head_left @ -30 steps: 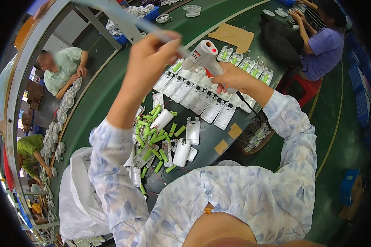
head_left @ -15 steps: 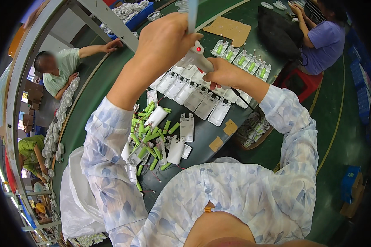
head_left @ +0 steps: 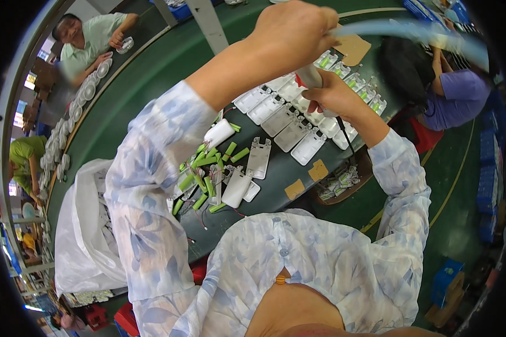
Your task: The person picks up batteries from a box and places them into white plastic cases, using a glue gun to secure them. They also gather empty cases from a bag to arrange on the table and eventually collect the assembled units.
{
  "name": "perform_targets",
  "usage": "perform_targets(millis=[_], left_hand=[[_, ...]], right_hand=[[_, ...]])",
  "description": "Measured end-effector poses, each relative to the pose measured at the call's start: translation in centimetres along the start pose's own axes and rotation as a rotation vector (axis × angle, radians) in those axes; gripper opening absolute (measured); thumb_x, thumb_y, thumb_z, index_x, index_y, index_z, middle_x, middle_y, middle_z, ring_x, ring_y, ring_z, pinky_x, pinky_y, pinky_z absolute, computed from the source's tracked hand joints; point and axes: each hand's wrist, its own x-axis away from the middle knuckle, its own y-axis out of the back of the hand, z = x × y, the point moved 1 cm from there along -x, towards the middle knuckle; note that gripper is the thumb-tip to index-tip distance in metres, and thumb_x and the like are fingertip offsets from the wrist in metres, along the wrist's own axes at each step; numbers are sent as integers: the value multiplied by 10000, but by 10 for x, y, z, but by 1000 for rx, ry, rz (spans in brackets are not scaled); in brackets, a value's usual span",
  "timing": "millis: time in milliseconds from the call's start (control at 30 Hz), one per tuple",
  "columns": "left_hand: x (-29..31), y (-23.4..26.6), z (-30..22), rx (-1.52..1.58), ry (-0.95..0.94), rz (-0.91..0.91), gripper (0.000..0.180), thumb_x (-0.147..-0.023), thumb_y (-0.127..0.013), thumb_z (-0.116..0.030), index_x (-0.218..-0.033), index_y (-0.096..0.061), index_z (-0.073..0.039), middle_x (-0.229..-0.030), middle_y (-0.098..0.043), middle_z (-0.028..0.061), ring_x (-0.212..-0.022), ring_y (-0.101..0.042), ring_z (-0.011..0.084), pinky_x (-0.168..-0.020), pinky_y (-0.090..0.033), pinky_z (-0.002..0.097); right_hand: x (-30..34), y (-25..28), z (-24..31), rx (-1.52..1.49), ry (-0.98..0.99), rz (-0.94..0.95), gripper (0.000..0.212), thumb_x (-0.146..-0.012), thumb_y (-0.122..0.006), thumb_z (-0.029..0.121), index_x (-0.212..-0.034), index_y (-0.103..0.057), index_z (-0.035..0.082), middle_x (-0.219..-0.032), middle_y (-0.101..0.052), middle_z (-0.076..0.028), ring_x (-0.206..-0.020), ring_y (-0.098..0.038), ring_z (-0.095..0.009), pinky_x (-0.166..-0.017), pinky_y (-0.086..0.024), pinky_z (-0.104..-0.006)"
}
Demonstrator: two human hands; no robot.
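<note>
My left hand (head_left: 295,28) is raised high and closed around a pale blue hose (head_left: 410,33), which runs blurred toward the upper right. Just below it, my right hand (head_left: 334,96) grips a white hand tool (head_left: 308,76) with a red part; a thin black cord (head_left: 346,137) hangs down from it. Both hands hover over rows of flat white cases (head_left: 287,121) laid out on the dark green table (head_left: 152,73). Nearer my body lies a heap of green cylindrical cells (head_left: 208,165) mixed with loose white case parts (head_left: 237,188).
A white plastic bag (head_left: 84,224) slumps at the table's left. Brown cardboard pieces (head_left: 318,169) and a small tray of parts (head_left: 340,181) lie near the table edge. Other people sit at the top left (head_left: 90,36), left (head_left: 25,157) and right (head_left: 455,95). Blue crates (head_left: 489,163) line the right.
My left hand has risen and swung right with the hose, now above my right hand. The tool has moved up close under it. The view has tilted slightly.
</note>
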Motion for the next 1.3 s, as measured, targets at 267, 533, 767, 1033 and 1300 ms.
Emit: perform_targets(millis=[267, 533, 767, 1033, 1300], left_hand=[[8, -17, 19, -61, -55, -58, 183, -771, -659, -213, -746, -587, -47, -666, -624, 196, -668, -645, 382, -603, -500, 500], [14, -5, 36, 19, 47, 91, 242, -772, -699, -261, -859, -640, -43, -744, -647, 185, -735, -647, 390, -642, -508, 465], [119, 15, 152, 204, 328, 119, 173, -800, -619, -172, -857, -655, -12, -754, -650, 150, -690, -632, 290, -645, -493, 367], [208, -7, 181, -47, 695, 504, 367, -735, -676, -157, -1082, -604, -62, -1013, -641, 136, -952, -632, 303, -820, -517, 401], [213, -48, 196, -252, 546, 436, 251, -761, -650, -82, -1009, -624, -57, -981, -631, 149, -950, -638, 327, -762, -531, 441]], right_hand=[[-10, -3, -5, 51, -23, -34, 396, -794, -635, 112, -1130, -516, -61, -838, -611, -104, -567, -619, -151, -470, -440, -260], [-14, -5, 2, 61, -35, 2, 333, -817, -628, 116, -1093, -538, -47, -843, -626, -91, -592, -613, -133, -496, -446, -243], [-18, 15, 3, 3, -67, -41, 268, -823, -618, 125, -1038, -566, -26, -732, -581, -53, -585, -575, -126, -534, -452, -265], [-43, 14, 0, -71, -76, -3, 255, -832, -618, 126, -1042, -585, -14, -736, -564, -43, -552, -524, -113, -536, -424, -270], [-61, 10, -1, -55, -106, -20, 264, -835, -616, 127, -1061, -586, -5, -744, -563, -44, -546, -513, -111, -519, -410, -272]])
